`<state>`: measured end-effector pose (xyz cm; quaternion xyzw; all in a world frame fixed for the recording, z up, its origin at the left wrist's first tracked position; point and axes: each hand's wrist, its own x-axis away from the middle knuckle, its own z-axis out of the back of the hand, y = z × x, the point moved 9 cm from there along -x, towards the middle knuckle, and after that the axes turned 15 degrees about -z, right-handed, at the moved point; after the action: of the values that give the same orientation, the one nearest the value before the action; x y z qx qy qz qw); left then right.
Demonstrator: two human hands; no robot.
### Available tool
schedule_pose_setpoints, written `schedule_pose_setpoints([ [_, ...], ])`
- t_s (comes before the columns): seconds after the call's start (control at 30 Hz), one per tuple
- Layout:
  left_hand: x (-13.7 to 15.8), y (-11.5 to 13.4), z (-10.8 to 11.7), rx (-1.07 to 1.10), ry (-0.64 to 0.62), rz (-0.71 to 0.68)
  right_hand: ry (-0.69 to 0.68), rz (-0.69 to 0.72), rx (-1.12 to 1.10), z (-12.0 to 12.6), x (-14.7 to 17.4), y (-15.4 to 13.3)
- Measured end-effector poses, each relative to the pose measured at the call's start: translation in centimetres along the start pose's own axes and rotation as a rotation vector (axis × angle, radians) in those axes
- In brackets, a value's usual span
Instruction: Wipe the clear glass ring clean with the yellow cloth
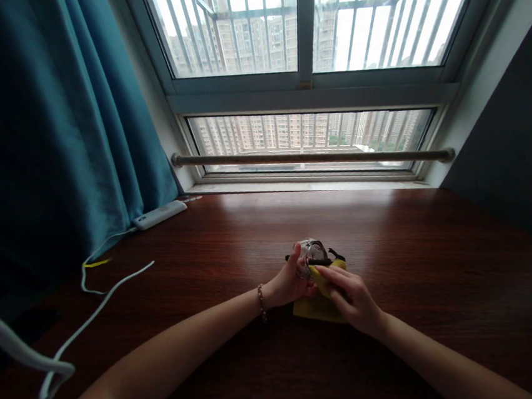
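My left hand (288, 283) is closed around a round, silver-rimmed, watch-like thing (316, 251), its thumb raised along the near left side. Dark strap-like pieces (337, 255) stick out beside it; their exact form is too small to tell. My right hand (355, 299) pinches a yellow cloth (319, 309) and presses part of it against the lower edge of the watch-like thing. The rest of the cloth hangs below both hands, just over or on the brown tabletop (243, 241). A beaded bracelet (261, 302) circles my left wrist.
A white power strip (160, 214) lies at the back left by a blue curtain (100, 114). White cables (100, 309) run along the left side, with a yellow tie (97, 263) near them. A metal rail (317, 158) crosses the barred window behind the table.
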<state>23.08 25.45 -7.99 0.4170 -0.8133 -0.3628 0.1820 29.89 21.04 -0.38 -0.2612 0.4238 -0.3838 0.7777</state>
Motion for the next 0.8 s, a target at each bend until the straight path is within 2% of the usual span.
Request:
schedule_pose_setpoints([
  [0.13, -0.2, 0.2, 0.0, -0.095, -0.023, -0.048, 0.014, -0.004, -0.020, 0.2, 0.0, -0.1],
  [0.37, -0.1, 0.1, 0.1, -0.246, -0.008, -0.039, 0.112, -0.040, -0.013, 0.6, 0.0, 0.6],
  [0.53, 0.0, 0.5, 0.4, -0.276, 0.022, -0.098, 0.208, -0.106, 0.014, 1.0, -0.1, 1.4],
  [0.8, 0.1, 0.6, 0.4, -0.251, -0.009, -0.128, 0.292, -0.199, 0.076, 1.4, 0.1, 2.4],
])
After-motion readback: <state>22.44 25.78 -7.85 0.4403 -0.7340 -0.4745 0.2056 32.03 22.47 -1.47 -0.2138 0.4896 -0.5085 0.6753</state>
